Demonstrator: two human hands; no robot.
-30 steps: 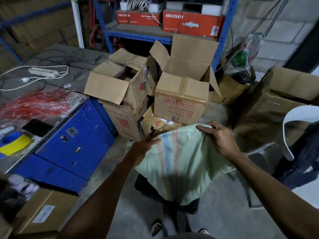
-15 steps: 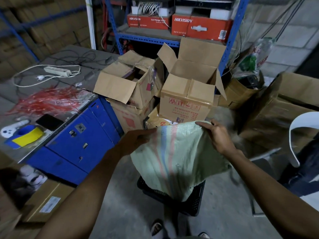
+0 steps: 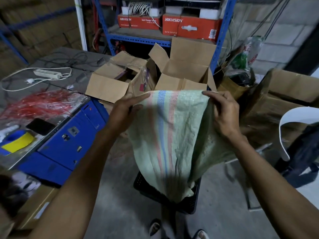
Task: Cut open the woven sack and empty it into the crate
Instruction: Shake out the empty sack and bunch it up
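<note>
Cluttered storeroom: concrete floor [image 3: 110, 209], open cardboard boxes [image 3: 181, 75] in front of a blue rack. Woven sack [image 3: 172, 135] held up over the black crate [image 3: 189, 202], lower end drooping into it. Left hand [image 3: 124, 114] pinches the top-left edge, right hand [image 3: 222, 114] clamps the top-right corner. Sack hangs limp.

Storeroom, dim light, concrete floor [image 3: 224, 213].
Block wall [image 3: 276, 23] at right rear; blue steel shelving [image 3: 138, 38] holds red cartons [image 3: 191, 26]; open cardboard boxes [image 3: 183, 73] below; grey worktable [image 3: 57, 80] over blue cabinet [image 3: 69, 142] left.
</note>
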